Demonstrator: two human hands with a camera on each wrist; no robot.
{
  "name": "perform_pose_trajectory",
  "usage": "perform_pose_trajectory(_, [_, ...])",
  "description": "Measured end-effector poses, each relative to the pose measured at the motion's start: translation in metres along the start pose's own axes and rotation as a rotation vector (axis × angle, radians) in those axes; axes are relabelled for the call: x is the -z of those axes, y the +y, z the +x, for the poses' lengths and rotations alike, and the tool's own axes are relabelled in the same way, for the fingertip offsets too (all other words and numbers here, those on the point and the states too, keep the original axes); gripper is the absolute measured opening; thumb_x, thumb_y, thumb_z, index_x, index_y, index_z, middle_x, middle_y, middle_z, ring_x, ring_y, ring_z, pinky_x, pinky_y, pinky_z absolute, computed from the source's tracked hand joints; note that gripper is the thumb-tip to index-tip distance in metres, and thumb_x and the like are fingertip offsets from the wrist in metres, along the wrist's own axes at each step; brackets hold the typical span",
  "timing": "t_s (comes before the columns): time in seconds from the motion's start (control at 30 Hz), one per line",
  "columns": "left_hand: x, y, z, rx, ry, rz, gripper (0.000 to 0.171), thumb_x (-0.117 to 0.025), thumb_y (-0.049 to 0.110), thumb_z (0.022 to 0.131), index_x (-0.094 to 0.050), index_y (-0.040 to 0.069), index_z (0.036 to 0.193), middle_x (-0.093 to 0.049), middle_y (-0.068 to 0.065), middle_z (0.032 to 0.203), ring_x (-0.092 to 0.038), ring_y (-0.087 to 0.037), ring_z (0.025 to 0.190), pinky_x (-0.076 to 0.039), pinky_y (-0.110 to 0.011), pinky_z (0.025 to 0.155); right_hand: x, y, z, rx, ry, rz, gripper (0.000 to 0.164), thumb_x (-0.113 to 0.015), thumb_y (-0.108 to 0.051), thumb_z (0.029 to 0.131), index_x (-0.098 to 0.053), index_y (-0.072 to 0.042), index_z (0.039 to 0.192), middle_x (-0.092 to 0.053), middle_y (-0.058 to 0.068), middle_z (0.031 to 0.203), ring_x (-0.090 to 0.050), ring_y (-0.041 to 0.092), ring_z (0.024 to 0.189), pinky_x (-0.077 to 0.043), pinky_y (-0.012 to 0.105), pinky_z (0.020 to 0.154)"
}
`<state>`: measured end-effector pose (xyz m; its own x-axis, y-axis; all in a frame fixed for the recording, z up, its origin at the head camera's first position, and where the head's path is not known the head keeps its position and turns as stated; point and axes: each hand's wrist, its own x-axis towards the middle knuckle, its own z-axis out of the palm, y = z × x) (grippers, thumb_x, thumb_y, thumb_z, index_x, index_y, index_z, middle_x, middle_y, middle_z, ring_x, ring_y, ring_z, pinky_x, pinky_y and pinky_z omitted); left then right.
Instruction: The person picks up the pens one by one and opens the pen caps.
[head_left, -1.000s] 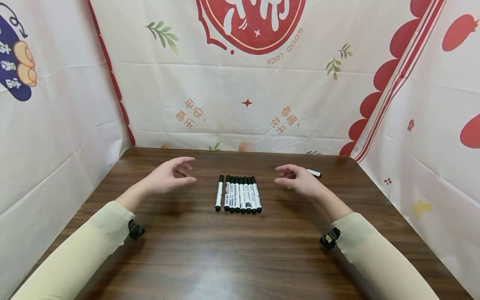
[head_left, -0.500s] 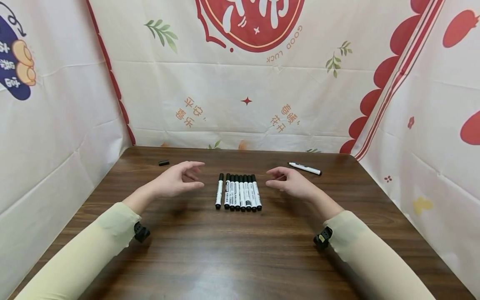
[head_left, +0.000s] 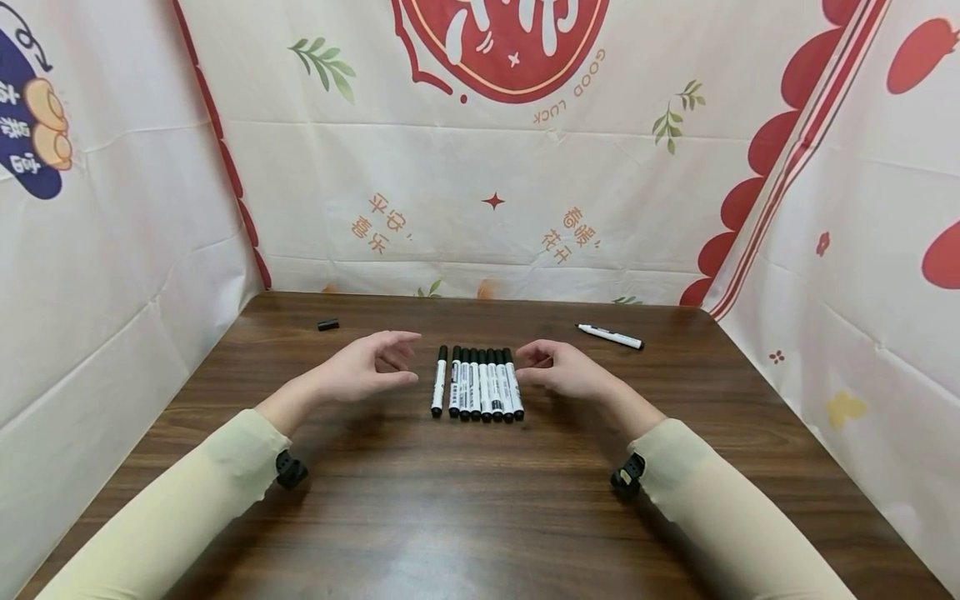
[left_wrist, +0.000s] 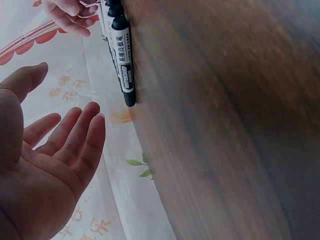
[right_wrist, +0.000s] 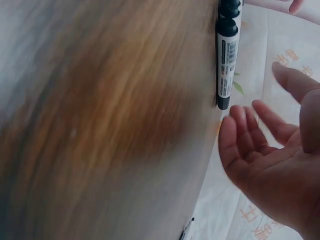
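Note:
Several white markers (head_left: pixel 486 387) with black caps lie side by side in a row at the middle of the table. A little apart on the row's left lies one more marker (head_left: pixel 439 383). My left hand (head_left: pixel 367 367) is left of that marker, thumb and fingers spread, holding nothing. At the row's right end, my right hand (head_left: pixel 562 369) has its fingertips right by the last marker's cap; its fingers are loosely bent and grip nothing. In the right wrist view the nearest marker (right_wrist: pixel 226 65) stands just beyond the fingers.
An uncapped marker (head_left: pixel 610 337) lies at the back right of the wooden table (head_left: pixel 420 500). A loose black cap (head_left: pixel 327 325) is at the back left. Printed cloth (head_left: pixel 465 158) hangs behind and along both sides.
Both hands have moved inward toward the row of markers, the right one up to its end. The black cap and uncapped marker, hidden or partly covered before, are now in plain sight.

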<state>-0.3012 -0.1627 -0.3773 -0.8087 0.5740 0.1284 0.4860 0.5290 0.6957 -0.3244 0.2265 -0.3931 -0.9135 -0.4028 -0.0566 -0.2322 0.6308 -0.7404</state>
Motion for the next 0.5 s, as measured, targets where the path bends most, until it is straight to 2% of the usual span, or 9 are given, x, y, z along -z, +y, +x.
perform_pose_trajectory(0.13, [-0.003,0.002,0.0,-0.003,-0.005,-0.016,0.07,-0.078,0.029,0.105,-0.048,0.008,0.164,-0.064,-0.023,0.146,-0.073,-0.03,0.125,-0.062,-0.045,0.102,-0.004,0.001,0.004,-0.016,-0.001,-0.023,0.055,-0.077,-0.031,0.104,-0.062,-0.002,0.148,-0.066,0.018,0.131,-0.066,0.027,0.115,-0.057,0.031,0.08])
perform_pose_trajectory(0.23, [-0.005,0.002,0.0,-0.005,-0.006,-0.028,0.069,-0.078,0.029,0.105,-0.048,0.008,0.164,-0.064,-0.024,0.147,-0.073,-0.03,0.125,-0.062,-0.044,0.102,-0.004,0.003,0.006,-0.026,-0.006,-0.037,0.058,-0.078,-0.034,0.103,-0.061,-0.002,0.149,-0.065,0.017,0.131,-0.065,0.028,0.117,-0.058,0.032,0.081])
perform_pose_trajectory(0.5, [-0.008,0.003,0.0,-0.004,-0.002,-0.04,0.067,-0.078,0.025,0.105,-0.05,0.008,0.163,-0.065,-0.024,0.144,-0.074,-0.029,0.123,-0.063,-0.045,0.101,-0.008,0.009,0.012,-0.054,-0.009,-0.106,0.063,-0.08,-0.037,0.101,-0.06,-0.003,0.15,-0.067,0.015,0.129,-0.063,0.027,0.117,-0.052,0.042,0.099])
